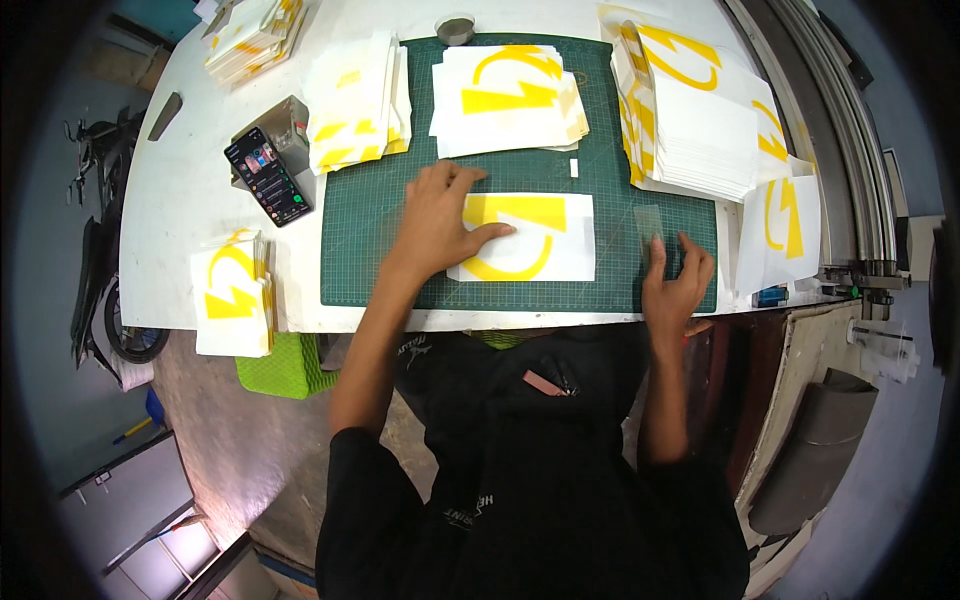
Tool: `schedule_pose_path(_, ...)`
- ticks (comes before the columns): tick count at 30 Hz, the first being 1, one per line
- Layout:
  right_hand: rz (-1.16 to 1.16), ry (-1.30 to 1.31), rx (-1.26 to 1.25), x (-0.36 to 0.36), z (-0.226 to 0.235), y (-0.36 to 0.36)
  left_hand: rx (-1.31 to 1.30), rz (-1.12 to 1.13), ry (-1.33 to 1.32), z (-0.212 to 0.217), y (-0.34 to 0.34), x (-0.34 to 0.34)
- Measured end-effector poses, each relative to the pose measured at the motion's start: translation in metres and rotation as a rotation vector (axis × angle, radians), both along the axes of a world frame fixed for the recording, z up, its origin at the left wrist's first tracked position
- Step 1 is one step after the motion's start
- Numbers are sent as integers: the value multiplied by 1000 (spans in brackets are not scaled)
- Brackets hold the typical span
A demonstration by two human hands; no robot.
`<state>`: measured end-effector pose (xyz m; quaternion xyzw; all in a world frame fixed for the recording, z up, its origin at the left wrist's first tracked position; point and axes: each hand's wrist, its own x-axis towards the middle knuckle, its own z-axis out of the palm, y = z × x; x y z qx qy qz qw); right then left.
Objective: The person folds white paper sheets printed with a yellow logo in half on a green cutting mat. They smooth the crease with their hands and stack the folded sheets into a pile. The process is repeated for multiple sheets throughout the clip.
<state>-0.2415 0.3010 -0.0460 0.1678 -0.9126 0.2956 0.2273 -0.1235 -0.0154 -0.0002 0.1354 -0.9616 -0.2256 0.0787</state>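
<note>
While left hand (pixel 440 215) presses flat, fingers spread, on yellow-printed sheet (pixel 525 237): right hand (pixel 672 280) released, touching clear scraper (pixel 648 225).

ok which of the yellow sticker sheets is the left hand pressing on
The single sheet lying alone in the middle of the green cutting mat; the left hand lies flat on its left end. All the other sheets sit in stacks, untouched.

a black short-sleeved shirt (pixel 520 500) with small white lettering and a small reddish chest patch; forearms bare.
</note>
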Motion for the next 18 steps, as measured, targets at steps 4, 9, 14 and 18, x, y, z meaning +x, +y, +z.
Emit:
schedule_pose_path(4, 80, 12, -126, 7, -3, 2, -36, 4, -152, 7, 6, -18)
schedule_pose_path(9, 102, 44, -151, 5, -3, 3, 178, 41, -309, 28, 12, -28)
schedule_pose_path(14, 138, 27, -227, 6, 3, 3, 426, -74, 30, 14, -2, -13)
schedule_pose_path(18, 208, -198, -538, 19, -2, 5, 754, 48, 177, 43, 17, 7)
